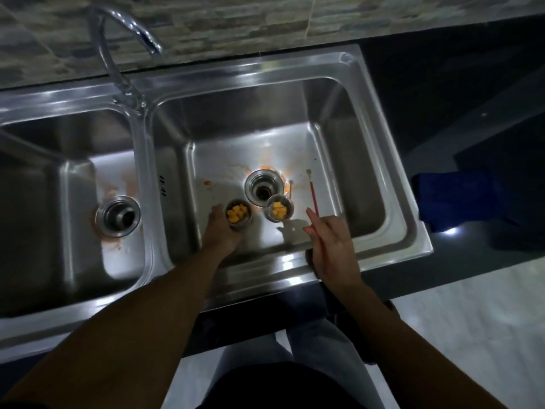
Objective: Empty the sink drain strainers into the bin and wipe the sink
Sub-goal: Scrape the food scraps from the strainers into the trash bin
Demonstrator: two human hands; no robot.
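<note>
Two small metal strainer cups with orange-yellow food bits are in the right basin (339, 160) of a steel double sink. My left hand (219, 231) grips the left strainer (238, 215) from the near side. The right strainer (279, 211) stands free beside the open drain (263, 188). My right hand (330, 240) holds a thin red stick (313, 193) whose far tip lies on the basin floor right of the drain. Orange smears ring both drains. The left basin's drain (118, 216) is open with no strainer in it.
A curved chrome tap (118, 54) rises behind the divider between the basins. A blue cloth (460, 199) lies on the dark counter right of the sink. A second thin stick (291, 187) lies next to the right drain. No bin is in view.
</note>
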